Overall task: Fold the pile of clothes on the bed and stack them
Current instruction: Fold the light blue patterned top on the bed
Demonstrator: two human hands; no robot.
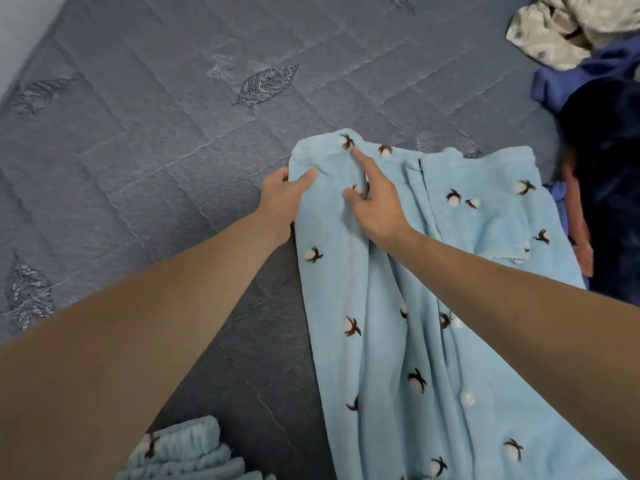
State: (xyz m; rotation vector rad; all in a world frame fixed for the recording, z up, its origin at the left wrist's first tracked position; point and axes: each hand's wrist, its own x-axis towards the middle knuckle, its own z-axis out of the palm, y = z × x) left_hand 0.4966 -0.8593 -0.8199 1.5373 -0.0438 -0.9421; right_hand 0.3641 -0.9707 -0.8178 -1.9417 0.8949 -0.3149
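A light blue fleece pyjama top (433,306) with small brown-and-white cotton-flower prints and white buttons lies spread on the grey quilted bed (156,133). My left hand (282,197) grips its far left edge, thumb on top of the fabric. My right hand (375,199) rests on the cloth just beside it, index finger stretched out and pressing near the top hem. At the bottom left lies a folded piece of the same blue fabric (187,455), partly hidden by my left arm.
A pile of unfolded clothes sits at the right edge: a pale patterned garment (568,26), a blue one (585,77) and a dark navy one (609,188). The bed's left edge meets a pale wall at the top left.
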